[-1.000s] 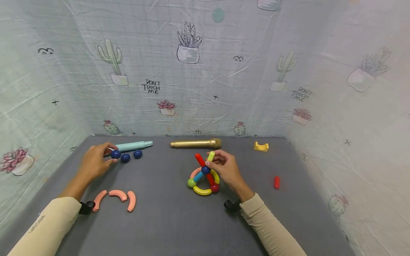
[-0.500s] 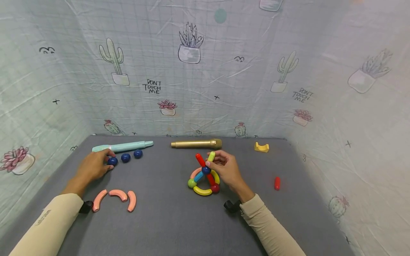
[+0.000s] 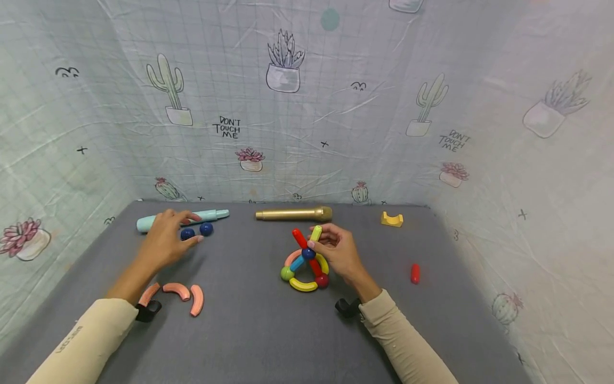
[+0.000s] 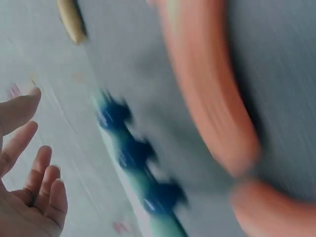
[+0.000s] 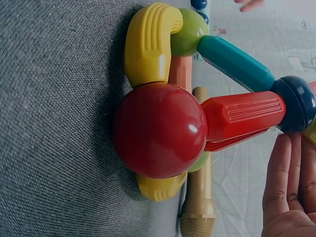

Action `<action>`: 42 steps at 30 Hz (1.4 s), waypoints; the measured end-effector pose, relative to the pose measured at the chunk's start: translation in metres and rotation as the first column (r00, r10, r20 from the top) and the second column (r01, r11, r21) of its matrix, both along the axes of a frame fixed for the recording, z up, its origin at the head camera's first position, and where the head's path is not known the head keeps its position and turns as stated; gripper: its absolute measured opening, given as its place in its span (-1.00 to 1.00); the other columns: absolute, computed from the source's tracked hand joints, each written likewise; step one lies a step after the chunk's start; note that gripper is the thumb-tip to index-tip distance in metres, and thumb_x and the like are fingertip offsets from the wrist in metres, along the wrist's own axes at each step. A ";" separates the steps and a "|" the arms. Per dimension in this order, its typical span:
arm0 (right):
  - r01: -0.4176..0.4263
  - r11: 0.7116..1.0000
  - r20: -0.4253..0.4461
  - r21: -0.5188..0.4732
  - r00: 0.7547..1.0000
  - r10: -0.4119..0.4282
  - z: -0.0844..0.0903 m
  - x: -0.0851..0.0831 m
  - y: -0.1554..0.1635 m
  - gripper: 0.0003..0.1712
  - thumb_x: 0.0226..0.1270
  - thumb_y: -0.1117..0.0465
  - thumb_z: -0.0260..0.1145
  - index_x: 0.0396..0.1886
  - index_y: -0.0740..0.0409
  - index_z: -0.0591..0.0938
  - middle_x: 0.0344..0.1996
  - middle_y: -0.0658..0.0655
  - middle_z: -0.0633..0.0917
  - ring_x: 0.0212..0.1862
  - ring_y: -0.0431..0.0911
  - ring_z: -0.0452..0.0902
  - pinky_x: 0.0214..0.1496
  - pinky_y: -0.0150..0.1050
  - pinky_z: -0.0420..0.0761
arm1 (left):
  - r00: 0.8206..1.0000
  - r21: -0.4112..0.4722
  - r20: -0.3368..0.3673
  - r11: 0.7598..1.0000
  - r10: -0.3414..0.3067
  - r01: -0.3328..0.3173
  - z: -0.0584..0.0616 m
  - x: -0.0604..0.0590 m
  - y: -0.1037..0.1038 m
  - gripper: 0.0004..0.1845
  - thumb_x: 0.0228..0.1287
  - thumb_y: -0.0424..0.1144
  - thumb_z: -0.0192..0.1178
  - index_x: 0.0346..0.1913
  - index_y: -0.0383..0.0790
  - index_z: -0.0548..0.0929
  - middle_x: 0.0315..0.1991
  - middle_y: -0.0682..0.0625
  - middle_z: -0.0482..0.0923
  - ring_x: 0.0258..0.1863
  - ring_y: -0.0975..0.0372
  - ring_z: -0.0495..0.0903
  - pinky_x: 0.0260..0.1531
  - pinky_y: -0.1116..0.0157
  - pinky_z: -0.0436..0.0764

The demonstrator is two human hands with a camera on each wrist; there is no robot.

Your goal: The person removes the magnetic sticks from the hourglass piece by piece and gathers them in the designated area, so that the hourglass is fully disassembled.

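— While the right hand [image 3: 338, 253] pinches the toy frame [image 3: 305, 264] mid-mat [image 3: 259, 330], where's the left hand [image 3: 168, 240]?
— Fingers spread loosely over the blue balls [image 3: 194, 231] near the far-left corner.

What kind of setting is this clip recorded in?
Probably a makeshift tabletop recording booth: a grey felt-like surface enclosed on three sides by a hung cactus-print sheet, with loose toy pieces, a gold microphone and a colourful stick-and-ball build laid out.
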State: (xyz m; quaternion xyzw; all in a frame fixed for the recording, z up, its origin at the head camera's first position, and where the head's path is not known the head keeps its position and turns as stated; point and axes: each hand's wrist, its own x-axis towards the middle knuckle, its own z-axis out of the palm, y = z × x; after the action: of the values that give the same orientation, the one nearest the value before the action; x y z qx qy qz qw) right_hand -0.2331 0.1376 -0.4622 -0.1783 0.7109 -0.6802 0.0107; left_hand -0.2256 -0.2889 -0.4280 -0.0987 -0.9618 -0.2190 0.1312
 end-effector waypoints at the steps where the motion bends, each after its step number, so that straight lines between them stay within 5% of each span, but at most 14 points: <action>1: -0.001 1.000 -0.001 0.000 1.000 0.001 0.000 0.000 0.000 -0.66 0.41 0.35 0.48 0.14 0.24 0.70 0.04 0.49 0.75 0.02 0.10 0.79 0.04 -0.30 0.77 | 1.000 0.016 -0.008 1.000 -0.023 0.023 0.001 0.001 0.009 -0.53 0.25 -0.21 0.56 0.18 -0.20 0.68 0.01 -0.34 0.60 -0.03 -0.16 0.49 -0.05 -0.16 0.45; 10: -0.006 1.000 -0.014 -0.006 1.000 0.005 -0.003 0.000 0.002 -0.65 0.40 0.36 0.48 0.15 0.27 0.69 0.06 0.53 0.73 0.03 0.07 0.80 0.04 -0.31 0.77 | 0.984 0.211 0.034 0.964 -0.174 0.163 -0.005 0.004 0.092 -0.51 0.27 -0.16 0.56 0.22 -0.08 0.67 0.04 -0.16 0.68 0.01 -0.05 0.60 0.05 -0.12 0.58; 14: 0.004 1.000 -0.026 0.000 1.000 -0.004 -0.003 0.000 0.002 -0.65 0.40 0.37 0.48 0.14 0.29 0.69 0.00 0.39 0.79 0.01 0.08 0.80 0.02 -0.31 0.77 | 0.962 0.342 0.084 0.915 -0.259 0.216 -0.012 0.007 0.129 -0.47 0.28 -0.13 0.56 0.27 -0.04 0.64 0.06 -0.11 0.71 0.05 -0.03 0.62 0.10 -0.14 0.59; 21: 0.000 1.000 -0.037 -0.015 0.999 -0.001 -0.002 0.000 0.002 -0.67 0.40 0.37 0.47 0.12 0.31 0.70 0.02 0.58 0.71 -0.09 -0.05 0.77 -0.03 -0.34 0.77 | 0.918 0.536 0.141 0.808 -0.371 0.244 -0.024 0.008 0.181 -0.47 0.31 -0.14 0.53 0.29 -0.12 0.63 0.06 -0.11 0.75 0.10 -0.14 0.64 -0.06 0.07 0.65; 27: 0.001 1.000 -0.046 -0.001 0.999 -0.001 -0.002 0.001 0.004 -0.64 0.38 0.39 0.48 0.15 0.30 0.72 0.02 0.52 0.74 -0.11 -0.11 0.75 -0.02 -0.36 0.76 | 0.909 0.618 0.134 0.751 -0.395 0.235 -0.034 0.001 0.202 -0.56 0.35 -0.18 0.50 0.21 -0.21 0.66 0.05 -0.15 0.75 -0.01 -0.01 0.66 -0.04 0.12 0.66; 42: 0.059 0.996 -0.130 0.070 0.990 -0.050 0.002 0.003 0.007 -0.64 0.34 0.43 0.50 0.12 0.28 0.71 -0.04 0.39 0.78 -0.09 0.25 0.79 -0.07 -0.31 0.78 | 0.911 0.664 0.129 0.716 -0.393 0.215 -0.037 0.003 0.220 -0.73 0.34 -0.16 0.50 0.02 -0.15 0.78 -0.18 -0.09 0.77 -0.20 0.16 0.65 -0.20 0.27 0.60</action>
State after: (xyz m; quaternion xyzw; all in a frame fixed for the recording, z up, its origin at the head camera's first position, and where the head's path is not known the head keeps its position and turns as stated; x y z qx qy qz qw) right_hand -0.2302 0.1450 -0.4606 -0.2017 0.7394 -0.6406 -0.0471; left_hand -0.2230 -0.0688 -0.4645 -0.1766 -0.8087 -0.5611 -0.0090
